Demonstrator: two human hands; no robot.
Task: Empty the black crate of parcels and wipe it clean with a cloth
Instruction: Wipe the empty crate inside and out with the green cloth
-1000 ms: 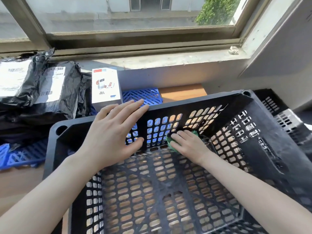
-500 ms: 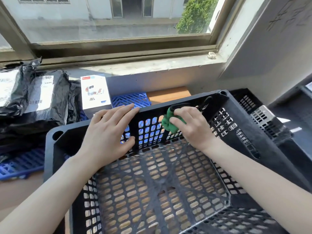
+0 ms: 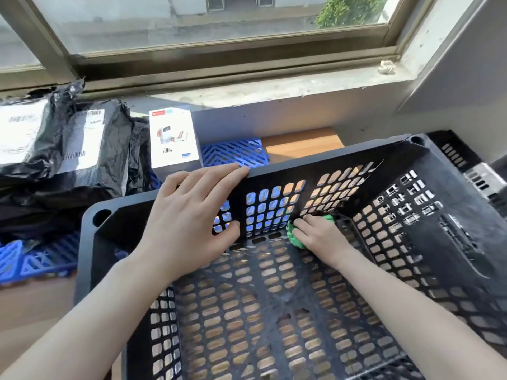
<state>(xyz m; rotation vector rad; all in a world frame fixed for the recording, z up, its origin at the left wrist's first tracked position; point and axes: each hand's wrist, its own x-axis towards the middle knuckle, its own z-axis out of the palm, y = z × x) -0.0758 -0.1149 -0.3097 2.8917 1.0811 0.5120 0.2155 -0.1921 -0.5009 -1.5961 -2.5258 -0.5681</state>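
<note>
The black crate (image 3: 452,215) sits on the wooden tabletop (image 3: 301,142) below the window, emptied, its slotted floor bare. The right hand (image 3: 319,238) is nearer the work: it presses a bunched green cloth (image 3: 295,238) into the seam where the far wall meets the floor, fingers closed over the wad. The unwiped stretch of that seam runs leftward from the cloth, along the wall's length. The left hand (image 3: 192,215) lies spread and flat against the same wall, fingertips over its rim, steadying the crate. The parcels (image 3: 68,149), black bags and a white box (image 3: 172,141), lie outside to the left.
</note>
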